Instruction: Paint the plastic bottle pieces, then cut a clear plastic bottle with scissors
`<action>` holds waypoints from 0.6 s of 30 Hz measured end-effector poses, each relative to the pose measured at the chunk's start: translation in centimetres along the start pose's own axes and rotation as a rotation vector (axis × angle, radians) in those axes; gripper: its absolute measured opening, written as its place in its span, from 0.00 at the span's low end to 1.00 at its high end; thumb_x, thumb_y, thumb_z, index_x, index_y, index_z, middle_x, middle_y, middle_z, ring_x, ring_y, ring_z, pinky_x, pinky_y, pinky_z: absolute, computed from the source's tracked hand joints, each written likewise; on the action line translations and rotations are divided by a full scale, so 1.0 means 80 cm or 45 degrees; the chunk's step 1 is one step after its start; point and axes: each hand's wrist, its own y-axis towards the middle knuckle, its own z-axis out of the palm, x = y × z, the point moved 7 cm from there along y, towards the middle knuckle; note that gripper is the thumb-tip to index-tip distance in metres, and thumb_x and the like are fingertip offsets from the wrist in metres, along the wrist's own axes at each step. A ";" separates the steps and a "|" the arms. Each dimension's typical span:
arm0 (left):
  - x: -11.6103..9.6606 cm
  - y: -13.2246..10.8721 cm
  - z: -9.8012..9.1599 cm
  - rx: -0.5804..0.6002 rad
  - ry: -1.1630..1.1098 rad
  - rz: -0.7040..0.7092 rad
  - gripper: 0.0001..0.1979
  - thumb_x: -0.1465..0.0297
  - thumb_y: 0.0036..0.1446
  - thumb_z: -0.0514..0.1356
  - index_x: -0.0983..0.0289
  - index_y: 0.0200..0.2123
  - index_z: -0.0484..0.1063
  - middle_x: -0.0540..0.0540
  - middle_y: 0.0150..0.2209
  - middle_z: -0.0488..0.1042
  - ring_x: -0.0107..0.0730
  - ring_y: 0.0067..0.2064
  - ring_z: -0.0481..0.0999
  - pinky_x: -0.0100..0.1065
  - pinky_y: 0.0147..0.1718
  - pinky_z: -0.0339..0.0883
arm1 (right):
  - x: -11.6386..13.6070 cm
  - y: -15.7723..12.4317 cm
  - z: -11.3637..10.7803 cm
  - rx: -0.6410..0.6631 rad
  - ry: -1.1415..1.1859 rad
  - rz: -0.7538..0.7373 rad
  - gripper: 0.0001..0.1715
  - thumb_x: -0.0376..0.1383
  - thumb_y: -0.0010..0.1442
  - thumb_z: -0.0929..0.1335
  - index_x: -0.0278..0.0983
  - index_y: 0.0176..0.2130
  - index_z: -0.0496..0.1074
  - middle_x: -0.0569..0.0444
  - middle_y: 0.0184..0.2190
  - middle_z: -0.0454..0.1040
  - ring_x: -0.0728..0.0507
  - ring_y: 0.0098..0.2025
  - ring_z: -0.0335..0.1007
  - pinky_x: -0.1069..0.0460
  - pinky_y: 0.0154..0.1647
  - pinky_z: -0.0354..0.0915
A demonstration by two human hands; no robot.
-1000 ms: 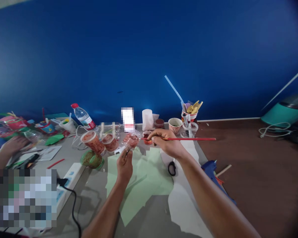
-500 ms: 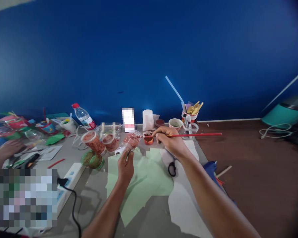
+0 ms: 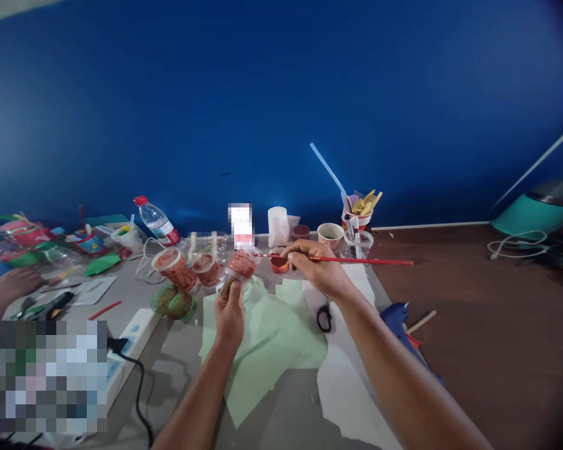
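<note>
My left hand (image 3: 231,307) grips a clear plastic cup (image 3: 242,265) streaked with reddish-brown paint, tilted above the table. Between the fingers of my right hand (image 3: 309,262) is a long red paintbrush (image 3: 361,260), held nearly level. Its tip points left and lies at or very near the painted cup; contact is hard to make out. A small orange-red paint pot (image 3: 279,265) with dark red paint stands just under the brush. Left of my left hand are two more brown-painted cups (image 3: 174,269) and a green cup with brown smears (image 3: 173,302).
Pale green paper (image 3: 267,344) and white paper (image 3: 351,387) cover part of the table, with black-handled scissors (image 3: 324,319) on them. Behind stand a paper cup (image 3: 331,234) and a water bottle (image 3: 157,220). A power strip (image 3: 130,344) and another person's hand (image 3: 19,284) are at left.
My left hand has shifted slightly left and down, and the cup's painted side now shows more clearly. The brush has moved a little left with my right hand.
</note>
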 end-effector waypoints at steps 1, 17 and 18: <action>0.001 0.000 0.002 0.007 -0.036 -0.015 0.14 0.59 0.48 0.67 0.60 0.37 0.78 0.54 0.39 0.79 0.38 0.47 0.75 0.40 0.52 0.64 | 0.001 0.000 0.002 0.006 -0.001 -0.016 0.12 0.34 0.55 0.63 0.35 0.33 0.76 0.55 0.24 0.71 0.48 0.28 0.65 0.54 0.27 0.58; 0.001 0.007 0.003 0.001 -0.442 -0.273 0.08 0.66 0.49 0.68 0.58 0.33 0.75 0.51 0.40 0.81 0.38 0.49 0.76 0.55 0.57 0.58 | -0.005 0.000 0.016 0.065 -0.007 -0.040 0.12 0.35 0.57 0.64 0.36 0.35 0.76 0.52 0.31 0.76 0.45 0.33 0.70 0.52 0.32 0.63; 0.002 0.007 0.003 -0.002 -0.456 -0.283 0.07 0.66 0.49 0.68 0.58 0.33 0.75 0.50 0.40 0.81 0.38 0.49 0.76 0.55 0.57 0.58 | -0.005 0.000 0.019 0.081 -0.003 -0.052 0.12 0.35 0.57 0.64 0.36 0.35 0.76 0.51 0.32 0.76 0.45 0.34 0.70 0.52 0.33 0.64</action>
